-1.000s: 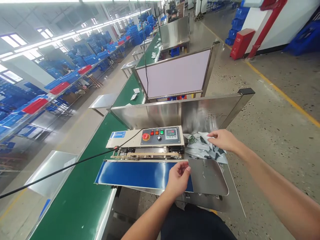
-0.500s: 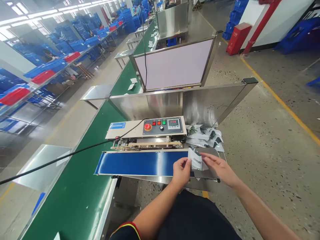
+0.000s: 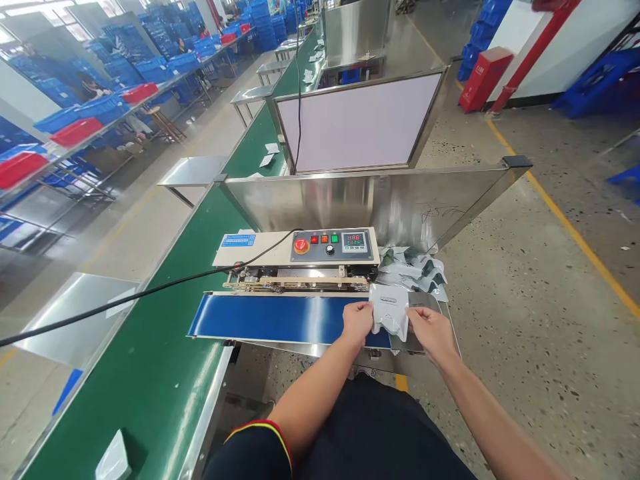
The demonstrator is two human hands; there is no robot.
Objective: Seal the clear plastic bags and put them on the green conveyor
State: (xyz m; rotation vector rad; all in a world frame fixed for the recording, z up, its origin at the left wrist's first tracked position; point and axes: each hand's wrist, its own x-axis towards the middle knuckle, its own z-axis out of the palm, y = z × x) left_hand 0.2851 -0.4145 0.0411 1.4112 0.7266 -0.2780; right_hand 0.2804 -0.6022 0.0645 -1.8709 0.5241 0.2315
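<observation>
A small white packet (image 3: 390,309) is held flat between both hands, over the right end of the blue belt (image 3: 280,319). My left hand (image 3: 358,321) pinches its left edge, and my right hand (image 3: 431,332) pinches its right edge. Just behind stands the beige sealing machine (image 3: 265,252), with a red knob, coloured buttons and a lit display on its panel. A pile of white and dark green packets (image 3: 415,270) lies right of the machine, behind my right hand.
A metal partition (image 3: 310,203) rises behind the machine. The black cable (image 3: 165,288) crosses over the green conveyor (image 3: 165,333) on the left. A white packet (image 3: 114,459) lies on the conveyor at lower left. Metal side shelf (image 3: 75,317) juts out left.
The packet has turned to show its broad face, and my right hand has come in from the right to pinch its edge. The view has shifted slightly, and another packet shows more at lower left.
</observation>
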